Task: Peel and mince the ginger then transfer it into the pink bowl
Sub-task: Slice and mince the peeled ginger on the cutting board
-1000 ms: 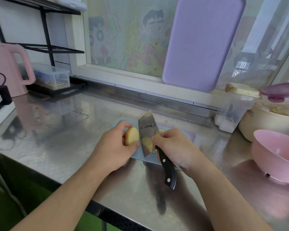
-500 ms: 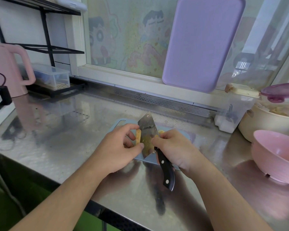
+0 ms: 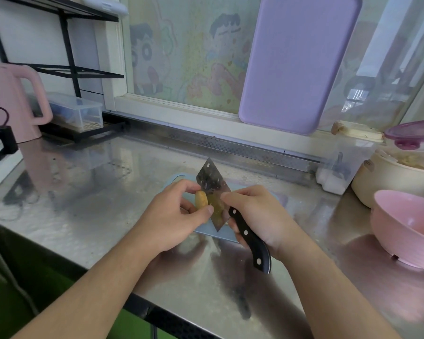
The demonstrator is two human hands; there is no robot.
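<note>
Closest to me, my right hand [image 3: 260, 216] is wrapped around the black handle of the cleaver [image 3: 213, 192], whose blade points up toward 11 o'clock. My left hand [image 3: 171, 216] pinches the ginger [image 3: 201, 201] between thumb and fingertips, holding it against the left face of the blade, just above the small blue cutting board [image 3: 206, 232] on the steel counter [image 3: 83, 204]. I judge this to be the peeling step: the piece is held up off the board and its visible face looks pale yellow, though I cannot tell how much skin remains. The next move, as I see it, calls for turning the ginger in my fingers to bring unpeeled skin to the edge, keeping the thumb clear. The pink bowl [image 3: 406, 228] waits at 3 o'clock, well apart from both hands. Farther back, a purple board [image 3: 299, 62] leans against the window.
</note>
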